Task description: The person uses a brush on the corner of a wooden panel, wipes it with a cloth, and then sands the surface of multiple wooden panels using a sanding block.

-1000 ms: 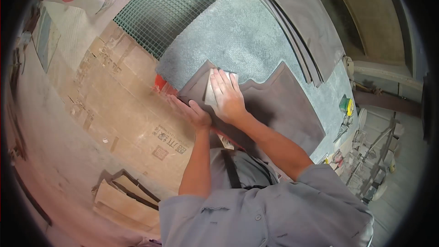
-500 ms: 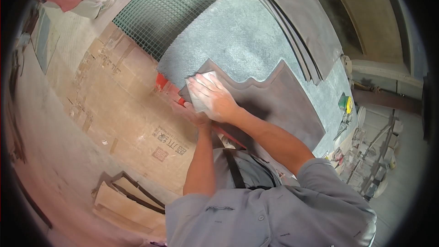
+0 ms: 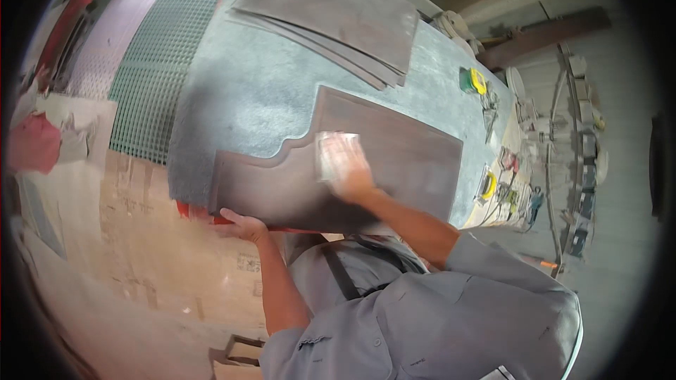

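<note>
A dark brown panel (image 3: 394, 148) with a curved, moulded edge lies on a blue-grey fuzzy table cover (image 3: 246, 91). My right hand (image 3: 350, 172) presses a flat white pad (image 3: 327, 155) on its face, just right of the curve; motion blurs the fingers, and whether the pad is sandpaper or cloth cannot be made out. At the panel's near left corner is my left hand (image 3: 244, 226), thumb stretched out against the edge and apart from the fingers. Those fingers point left along the red table edge (image 3: 189, 210) and are partly blurred.
Several similar brown panels (image 3: 331, 10) lie stacked at the far side. A green and yellow tool (image 3: 473, 81) and a yellow-handled tool (image 3: 487, 184) are on the right. Green grating (image 3: 158, 77) and brown cardboard (image 3: 130, 197) extend at the left.
The view has turned, so the panel sits differently in it. My right hand has moved with the pad from the panel's left end toward its middle. My hands are farther apart.
</note>
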Motion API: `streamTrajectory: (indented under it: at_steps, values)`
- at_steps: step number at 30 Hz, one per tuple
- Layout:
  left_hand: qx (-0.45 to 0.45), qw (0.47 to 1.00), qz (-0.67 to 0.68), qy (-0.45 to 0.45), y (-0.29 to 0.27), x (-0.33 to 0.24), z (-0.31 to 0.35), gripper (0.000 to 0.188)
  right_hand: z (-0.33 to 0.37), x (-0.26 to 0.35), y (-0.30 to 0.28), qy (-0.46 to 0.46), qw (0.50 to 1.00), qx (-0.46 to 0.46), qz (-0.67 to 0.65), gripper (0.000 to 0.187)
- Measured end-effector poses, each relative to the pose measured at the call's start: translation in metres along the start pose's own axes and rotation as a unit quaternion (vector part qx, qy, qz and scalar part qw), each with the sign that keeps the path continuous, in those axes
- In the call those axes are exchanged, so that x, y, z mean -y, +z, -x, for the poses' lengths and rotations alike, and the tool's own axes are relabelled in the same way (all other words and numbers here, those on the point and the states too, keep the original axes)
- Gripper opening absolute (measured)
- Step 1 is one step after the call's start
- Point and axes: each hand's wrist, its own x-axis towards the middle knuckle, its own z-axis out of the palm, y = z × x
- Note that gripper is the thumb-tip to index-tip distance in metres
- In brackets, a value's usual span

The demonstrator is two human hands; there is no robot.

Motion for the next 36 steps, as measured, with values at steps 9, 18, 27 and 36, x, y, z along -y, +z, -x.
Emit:
streamTrajectory:
  at_steps: [9,18,27,36]
  values:
    - [0.026,0.987,0.149,-0.051,0.002,-0.006,-0.004,0.073,-0.015,-0.083,0.016,0.109,0.986,-0.101,0.069,0.089]
    - [0.036,0.985,-0.148,-0.08,-0.021,-0.043,0.017,0.103,0.101,-0.189,-0.031,0.203,0.974,-0.069,0.072,0.094]
    - [0.168,0.975,-0.087,-0.12,-0.034,-0.073,0.103,0.098,0.293,-0.372,-0.105,0.452,0.862,-0.205,0.107,0.077]
    - [0.407,0.826,0.157,-0.356,-0.036,-0.011,0.153,0.049,0.314,-0.491,-0.215,0.484,0.853,-0.089,0.172,0.085]
